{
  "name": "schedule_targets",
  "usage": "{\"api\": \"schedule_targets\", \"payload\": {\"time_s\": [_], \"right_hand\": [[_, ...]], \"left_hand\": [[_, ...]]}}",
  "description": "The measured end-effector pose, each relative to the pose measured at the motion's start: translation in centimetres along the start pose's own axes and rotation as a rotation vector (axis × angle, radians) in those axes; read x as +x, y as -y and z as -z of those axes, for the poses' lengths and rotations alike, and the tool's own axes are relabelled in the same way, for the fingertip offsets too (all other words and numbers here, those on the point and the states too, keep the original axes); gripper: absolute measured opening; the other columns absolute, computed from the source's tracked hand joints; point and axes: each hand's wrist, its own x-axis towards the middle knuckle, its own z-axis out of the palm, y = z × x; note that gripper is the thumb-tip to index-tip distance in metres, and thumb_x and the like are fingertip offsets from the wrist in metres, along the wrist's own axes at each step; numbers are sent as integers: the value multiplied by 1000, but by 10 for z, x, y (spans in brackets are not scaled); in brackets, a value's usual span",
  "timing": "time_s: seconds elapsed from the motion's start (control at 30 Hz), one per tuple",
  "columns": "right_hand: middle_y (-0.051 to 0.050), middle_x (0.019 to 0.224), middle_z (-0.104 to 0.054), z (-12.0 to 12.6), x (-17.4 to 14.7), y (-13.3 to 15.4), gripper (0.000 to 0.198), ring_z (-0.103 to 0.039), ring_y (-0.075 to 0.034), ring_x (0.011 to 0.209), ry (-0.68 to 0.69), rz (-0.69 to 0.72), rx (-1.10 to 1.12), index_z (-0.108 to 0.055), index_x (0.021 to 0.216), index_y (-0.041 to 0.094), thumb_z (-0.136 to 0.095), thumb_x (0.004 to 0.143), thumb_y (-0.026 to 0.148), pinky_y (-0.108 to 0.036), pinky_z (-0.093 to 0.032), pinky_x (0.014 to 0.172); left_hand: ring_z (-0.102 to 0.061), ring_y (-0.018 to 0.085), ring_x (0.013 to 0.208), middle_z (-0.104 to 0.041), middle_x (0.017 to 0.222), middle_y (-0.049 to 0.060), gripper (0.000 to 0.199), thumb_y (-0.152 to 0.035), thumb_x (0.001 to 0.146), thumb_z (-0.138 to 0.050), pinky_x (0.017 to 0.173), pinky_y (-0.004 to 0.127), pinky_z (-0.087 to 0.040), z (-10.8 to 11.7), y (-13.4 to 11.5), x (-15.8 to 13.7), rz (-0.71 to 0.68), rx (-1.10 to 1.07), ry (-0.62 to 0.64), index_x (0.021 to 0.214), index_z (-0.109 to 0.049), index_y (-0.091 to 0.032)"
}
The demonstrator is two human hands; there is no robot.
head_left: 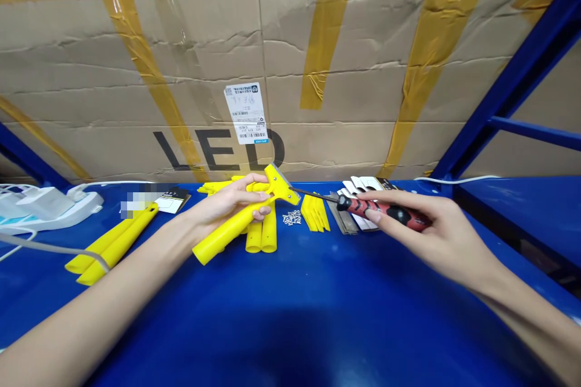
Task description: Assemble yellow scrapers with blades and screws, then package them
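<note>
My left hand [240, 199] is wrapped round a yellow scraper [229, 233], its wide head tilted up to the right with screws showing in it. In my right hand [426, 224] is a screwdriver [381, 208] with a red and black handle, its shaft pointing left at the scraper head. Whether the tip touches the head I cannot tell. Below and behind the scraper lie more yellow handles [262, 239]. A small pile of screws [291, 217] rests to their right, beside several flat yellow pieces [315, 213].
Grey metal blades [344, 221] and white cards [363, 184] lie at the right on the blue table [290, 314]. Two yellow handles [113, 245] and a white power strip [59, 211] with cables are at the left. A large taped carton [354, 121] stands behind, between blue posts.
</note>
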Motion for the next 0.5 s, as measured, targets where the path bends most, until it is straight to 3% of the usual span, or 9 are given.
{"api": "schedule_targets", "payload": {"time_s": [0.5], "right_hand": [[-1,104,-77,4,-2,1,27,-59,-14,60,7,79,-110,-78,112,32,-65,91,44,-28,-39,48]], "left_hand": [[-56,10,61,-62,87,5,34,-6,79,-69,58,23,-40,1,0,-3,-19,24,66,105,-53,-20]]}}
